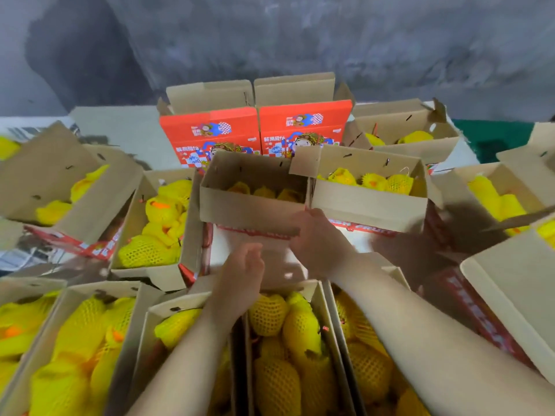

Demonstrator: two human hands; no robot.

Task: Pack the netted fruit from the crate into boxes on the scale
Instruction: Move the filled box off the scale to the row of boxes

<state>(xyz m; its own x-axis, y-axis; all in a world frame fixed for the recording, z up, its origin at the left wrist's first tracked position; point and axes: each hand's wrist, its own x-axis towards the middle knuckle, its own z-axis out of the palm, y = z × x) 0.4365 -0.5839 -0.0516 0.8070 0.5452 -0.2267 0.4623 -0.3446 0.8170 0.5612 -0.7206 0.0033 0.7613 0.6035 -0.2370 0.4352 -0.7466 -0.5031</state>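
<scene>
Here, at far left, an open carton [64,187] lies tilted with yellow netted fruit showing under its flap, and just right of it a second carton [156,226] holds more fruit [150,250] in yellow foam netting. Along the near edge more cartons stand packed with netted fruit, one [81,340] at lower left and one [288,340] under the forearms. The left hand [240,277] reaches forward over that near row, fingers loosely extended and gripping nothing, its tips close to the front wall of the middle box [252,205]. That box stands open, flaps up, with a few netted fruits [264,192] low inside. The right hand [318,238] grips the box at its near right corner, fingers curled against the cardboard; blur hides exactly how they wrap. Behind the box two red printed cartons [255,130] stand upright side by side with flaps raised. Touching the middle box on the right, another carton [369,196] holds netted fruit [396,183]. Farther right more open cartons [492,199] carry yellow fruit, and a plain flap [510,295] fills the right edge. Whether a scale sits beneath the middle box cannot be told.
</scene>
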